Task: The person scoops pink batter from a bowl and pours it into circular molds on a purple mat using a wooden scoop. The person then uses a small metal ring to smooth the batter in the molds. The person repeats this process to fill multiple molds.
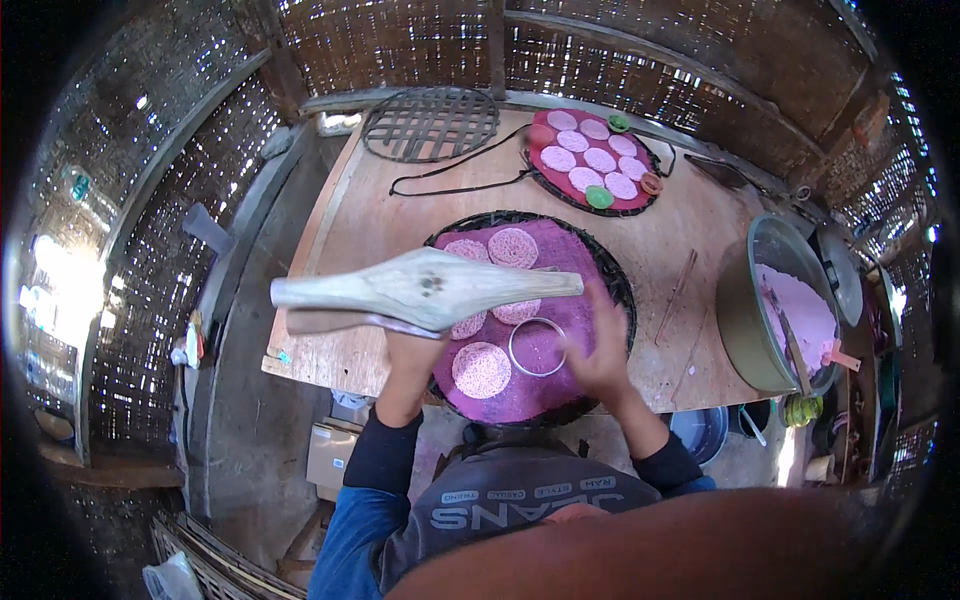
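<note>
Left hand clamped round the grip of a pale, flat, diamond-shaped wooden paddle, held level above the near round woven tray with pink lining. Right hand spread flat, fingers apart, on the lining, touching the right side of a thin metal ring. Pink rice discs just left of that ring and under the paddle.

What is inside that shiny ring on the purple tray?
Inside the metal ring lies a thin layer of pink grains on the purple cloth of the round tray. The right hand covers the ring's right edge, so that part is hidden.
</note>
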The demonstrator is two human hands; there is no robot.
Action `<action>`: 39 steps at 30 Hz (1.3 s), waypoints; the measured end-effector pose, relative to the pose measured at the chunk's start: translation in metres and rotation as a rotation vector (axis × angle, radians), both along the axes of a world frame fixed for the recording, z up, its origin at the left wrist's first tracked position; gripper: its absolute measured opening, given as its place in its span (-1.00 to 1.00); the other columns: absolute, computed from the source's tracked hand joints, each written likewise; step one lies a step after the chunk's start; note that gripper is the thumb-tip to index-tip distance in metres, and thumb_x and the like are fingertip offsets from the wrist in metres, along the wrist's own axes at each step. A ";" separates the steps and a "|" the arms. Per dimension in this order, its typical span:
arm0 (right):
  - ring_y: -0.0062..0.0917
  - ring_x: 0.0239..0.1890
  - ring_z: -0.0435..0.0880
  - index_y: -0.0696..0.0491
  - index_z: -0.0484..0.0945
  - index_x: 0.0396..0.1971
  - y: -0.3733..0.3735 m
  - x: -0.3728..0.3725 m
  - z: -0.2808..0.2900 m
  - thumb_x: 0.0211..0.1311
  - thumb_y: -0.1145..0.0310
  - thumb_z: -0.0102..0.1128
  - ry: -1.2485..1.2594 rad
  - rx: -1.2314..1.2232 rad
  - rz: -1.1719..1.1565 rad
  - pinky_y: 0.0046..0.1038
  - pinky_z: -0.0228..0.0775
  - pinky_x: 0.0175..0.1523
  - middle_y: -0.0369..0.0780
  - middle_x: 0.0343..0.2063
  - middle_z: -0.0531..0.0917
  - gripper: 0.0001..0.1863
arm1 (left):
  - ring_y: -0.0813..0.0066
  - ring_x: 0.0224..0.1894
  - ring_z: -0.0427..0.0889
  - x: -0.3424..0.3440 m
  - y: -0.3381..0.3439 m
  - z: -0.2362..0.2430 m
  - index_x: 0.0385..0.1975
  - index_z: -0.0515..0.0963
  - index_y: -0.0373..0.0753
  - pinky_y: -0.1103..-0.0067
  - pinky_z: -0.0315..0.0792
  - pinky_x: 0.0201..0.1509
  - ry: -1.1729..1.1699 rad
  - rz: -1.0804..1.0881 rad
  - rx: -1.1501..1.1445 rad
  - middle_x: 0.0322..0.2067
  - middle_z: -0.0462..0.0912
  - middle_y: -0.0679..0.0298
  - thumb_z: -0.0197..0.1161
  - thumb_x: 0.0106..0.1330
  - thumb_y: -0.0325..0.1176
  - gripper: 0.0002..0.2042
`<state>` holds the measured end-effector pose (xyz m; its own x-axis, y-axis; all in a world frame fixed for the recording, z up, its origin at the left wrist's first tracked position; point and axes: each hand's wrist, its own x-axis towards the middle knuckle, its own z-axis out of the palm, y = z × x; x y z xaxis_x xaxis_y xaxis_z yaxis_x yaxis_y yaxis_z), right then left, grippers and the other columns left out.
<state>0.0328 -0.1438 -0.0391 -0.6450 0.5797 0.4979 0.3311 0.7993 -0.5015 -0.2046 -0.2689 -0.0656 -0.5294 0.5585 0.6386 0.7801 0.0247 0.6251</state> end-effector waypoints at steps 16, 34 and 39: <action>-0.62 -0.52 0.48 0.18 0.30 -0.08 0.055 -0.024 0.172 0.12 0.24 0.19 0.376 -0.728 0.169 -0.58 0.32 -0.50 -0.24 -0.46 0.48 -0.54 | 0.22 -0.68 0.53 0.093 0.063 0.174 -0.42 0.45 -0.15 0.36 0.40 -0.54 0.726 -0.474 -0.213 -0.66 0.51 0.27 0.22 -0.08 -0.27 -0.78; -0.67 -0.63 0.27 0.00 0.28 -0.40 0.145 0.260 0.169 0.13 0.43 -0.08 1.793 -0.474 0.424 -0.61 0.20 -0.53 -0.33 -0.69 0.28 -0.95 | 0.42 -0.34 0.54 0.228 0.138 0.109 -0.31 0.48 -0.30 0.52 0.42 -0.16 -0.485 -1.325 -0.193 -0.39 0.55 0.24 0.37 -0.06 -0.43 -0.70; -0.49 -0.42 0.54 0.05 0.42 -0.47 0.113 0.190 0.111 0.26 0.15 -0.06 1.533 -1.010 -0.009 -0.42 0.41 -0.20 -0.23 -0.52 0.53 -0.72 | 0.34 -0.24 0.51 0.253 0.165 0.134 -0.31 0.48 -0.22 0.45 0.42 -0.07 -0.837 -1.325 0.306 -0.30 0.44 0.21 0.37 -0.05 -0.53 -0.71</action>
